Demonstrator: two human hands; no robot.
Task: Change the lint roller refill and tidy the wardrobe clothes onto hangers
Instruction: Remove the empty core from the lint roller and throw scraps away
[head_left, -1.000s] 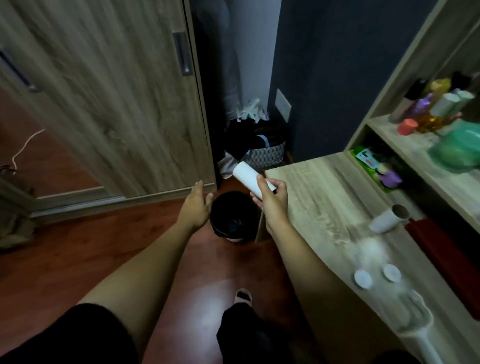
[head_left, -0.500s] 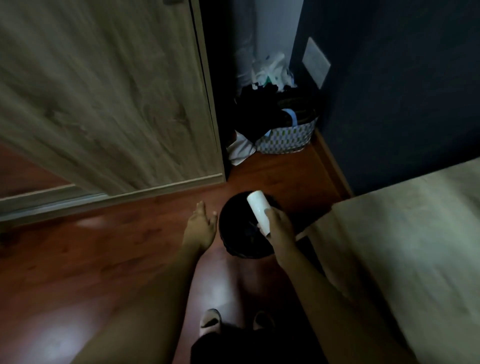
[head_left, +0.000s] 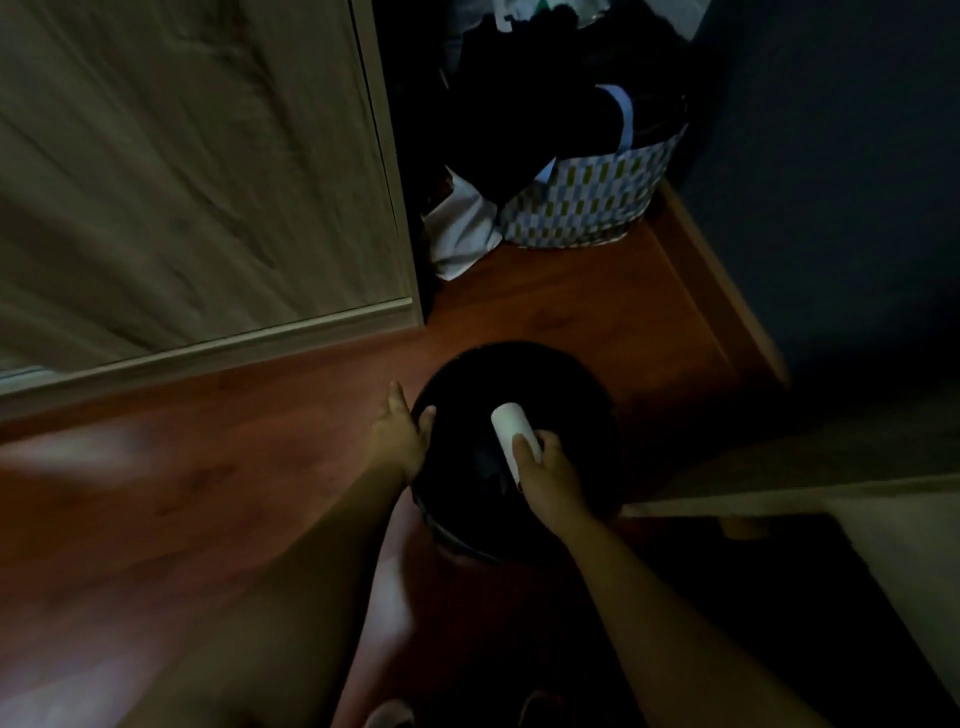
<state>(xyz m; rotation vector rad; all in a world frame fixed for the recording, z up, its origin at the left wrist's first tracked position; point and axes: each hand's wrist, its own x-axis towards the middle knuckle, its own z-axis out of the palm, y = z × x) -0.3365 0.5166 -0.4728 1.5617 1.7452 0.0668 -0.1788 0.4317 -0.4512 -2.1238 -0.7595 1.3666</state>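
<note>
My right hand (head_left: 548, 475) grips a white lint roller refill (head_left: 511, 428) and holds it over the mouth of a round black bin (head_left: 571, 379) that stands on the wooden floor. The roll points up and away from me. My left hand (head_left: 397, 434) rests with spread fingers on the bin's left rim. Inside the bin it is too dark to see anything. A patterned basket (head_left: 582, 200) piled with dark clothes stands behind the bin, against the wall.
A wooden wardrobe door (head_left: 197, 166) fills the upper left. White cloth (head_left: 460, 228) spills onto the floor beside the basket. A dark blue wall (head_left: 831, 156) closes the right side, with the table edge (head_left: 779, 493) at lower right.
I have bent down toward the bin. My right hand carried the refill from the table's corner down over the bin's mouth, and my left hand came onto the rim.
</note>
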